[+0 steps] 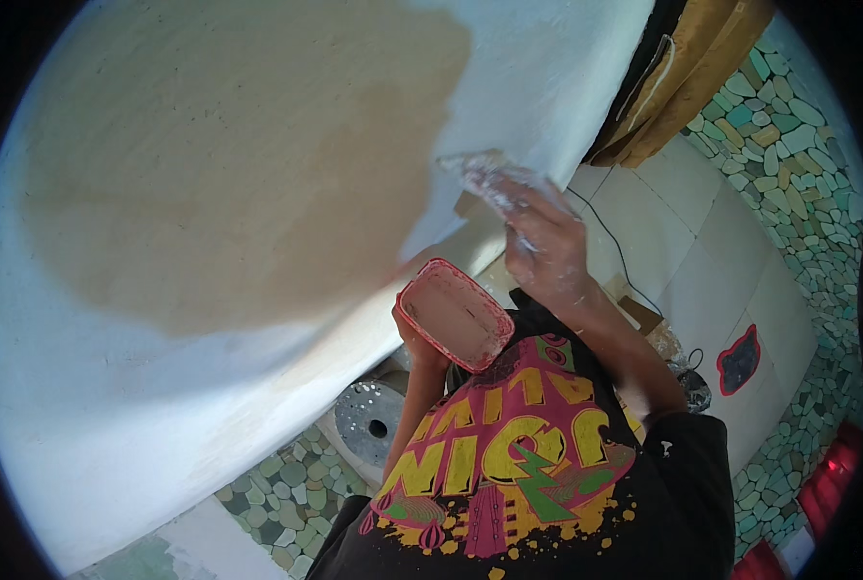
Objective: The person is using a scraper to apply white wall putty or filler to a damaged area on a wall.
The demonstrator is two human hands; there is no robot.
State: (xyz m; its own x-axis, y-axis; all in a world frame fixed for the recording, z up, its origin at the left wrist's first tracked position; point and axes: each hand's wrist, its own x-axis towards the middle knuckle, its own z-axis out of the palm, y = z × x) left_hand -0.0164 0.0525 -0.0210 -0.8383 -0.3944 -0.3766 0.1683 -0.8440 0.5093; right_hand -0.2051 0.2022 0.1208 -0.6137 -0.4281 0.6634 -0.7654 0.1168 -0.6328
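Observation:
In my left hand (419,340) is a rectangular tub (455,357) with a red rim, held from its left side in front of my chest. Pinkish-brown liquid paint (453,311) fills much of it. My right hand (550,249) is closed round a white-smeared paintbrush (489,181), slightly blurred, above and to the right of the tub. The brush tip points left over the pale wall (538,72); whether it touches the surface I cannot tell. A broad tan-brown area (257,174) spreads across the wall to the left, and whether it is paint or shadow is unclear.
Brown hanging material (687,82) stands at the upper right. A dark cable (625,256) runs over the floor tiles (731,232), near a red-edged dark patch (739,361). Below the wall sits a grey speckled round object (366,420) with a hole. Pebble mosaic (789,145) borders the tiles.

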